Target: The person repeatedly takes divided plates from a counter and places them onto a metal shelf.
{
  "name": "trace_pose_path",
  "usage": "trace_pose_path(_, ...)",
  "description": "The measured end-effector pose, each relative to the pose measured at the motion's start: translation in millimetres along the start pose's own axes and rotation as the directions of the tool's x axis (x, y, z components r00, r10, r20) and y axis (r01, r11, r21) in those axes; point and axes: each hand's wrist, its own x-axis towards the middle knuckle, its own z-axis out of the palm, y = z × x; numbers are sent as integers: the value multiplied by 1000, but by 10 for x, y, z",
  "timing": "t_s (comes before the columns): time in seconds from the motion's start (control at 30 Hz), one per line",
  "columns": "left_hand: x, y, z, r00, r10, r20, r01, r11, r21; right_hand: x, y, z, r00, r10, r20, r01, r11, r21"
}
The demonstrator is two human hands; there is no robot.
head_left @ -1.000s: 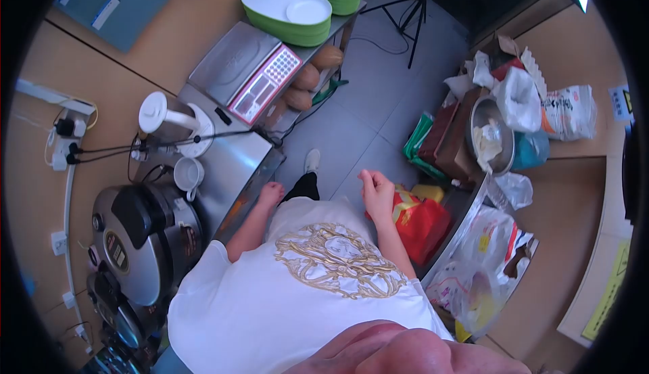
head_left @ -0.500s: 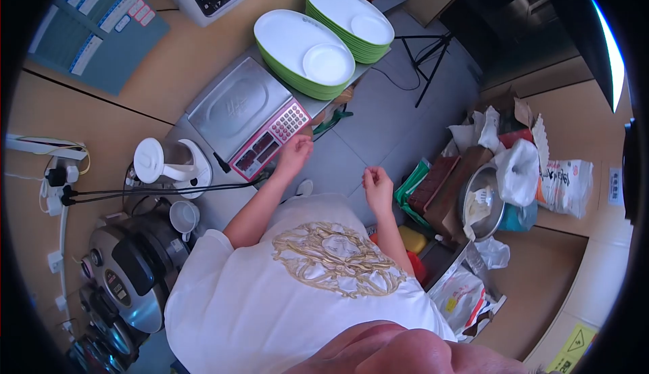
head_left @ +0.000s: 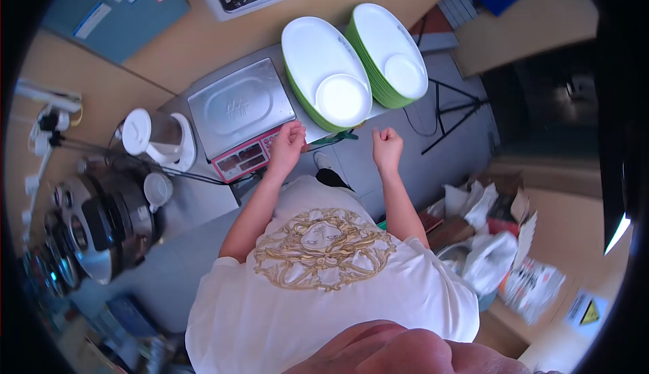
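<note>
My left hand [head_left: 288,144] is raised over the keypad end of the pink-edged scale [head_left: 247,157], its fingers curled together. Whether it touches the scale I cannot tell. My right hand [head_left: 387,149] is a loose fist in the air over the floor, below the right-hand stack of dishes. Nothing shows in either hand. Behind the hands stand two stacks of oval white dishes with green sides, the nearer stack [head_left: 326,76] beside the scale's steel plate and the farther stack [head_left: 389,53] to its right, each with a small round white dish on top.
At the left are a white blender-like appliance [head_left: 159,141], a white mug [head_left: 157,190] and a dark cooker [head_left: 101,222], with black cables near them. A black tripod [head_left: 451,111] stands on the floor at the right. Plastic bags [head_left: 490,259] and cardboard lie at the lower right.
The view has swung to the right and moved closer to the scale and dishes. My left hand has risen from beside the counter to the scale's front, and my right hand has moved up toward the dishes.
</note>
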Motion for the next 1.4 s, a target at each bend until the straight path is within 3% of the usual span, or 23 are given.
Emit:
trace_pose_path(0.1,94,33,191,983,36,-179,-25,998,60,471,-321,-77,968,112,224,-165,958,234)
trace_pose_path(0.2,136,224,400,959,61,-275,-5,979,203,810,-369,62,952,-239,192,210,965,160)
trace_pose_path(0.3,234,364,625,930,89,-357,16,960,279,1075,-295,263,894,-334,300,332,942,60)
trace_pose_path(0.4,308,448,785,925,28,-379,76,964,254,1184,-378,298,818,-350,456,349,933,89)
trace_pose_path(0.5,329,472,861,924,43,-381,119,912,393,1189,-295,370,775,-478,413,464,875,141)
trace_pose_path(0.53,331,416,885,901,115,-418,91,892,443,1200,-230,408,772,-493,401,470,868,162)
trace_pose_path(0.7,314,299,938,870,131,-475,115,883,454,1246,-162,344,708,-636,306,627,766,141)
trace_pose_path(0.77,261,371,972,856,116,-504,93,924,371,1262,-246,257,702,-622,346,549,783,294)
trace_pose_path(0.83,128,593,981,875,40,-482,74,974,214,1161,-417,128,773,-449,449,239,860,450)
trace_pose_path(0.9,-39,800,1003,888,-43,-458,52,999,7,1136,-459,68,747,-495,444,229,819,526)
trace_pose_path(0.97,-67,581,1034,910,14,-415,-152,941,-302,982,-650,-69,730,-517,447,249,810,531)
trace_pose_path(1.1,-674,1149,847,894,-59,-443,-194,842,-504,667,-887,-204,701,-531,476,215,793,569)
trace_pose_path(1.13,-791,1142,819,869,-49,-492,-233,838,-494,633,-856,-154,696,-550,462,242,785,571)
trace_pose_path(1.2,-928,1005,726,825,-14,-566,-302,835,-460,350,-1010,-190,682,-504,530,76,770,634)
trace_pose_path(1.3,-1348,835,490,797,-65,-601,-278,843,-461,-137,-1170,-234,533,-573,622,-4,734,679)
trace_pose_path(1.37,-1639,606,359,754,-28,-656,-329,848,-415,-575,-1287,-238,491,-581,649,-30,734,679)
trace_pose_path(1.4,-1919,636,309,733,-88,-674,-294,853,-431,-724,-1275,-182,446,-617,649,2,725,688)
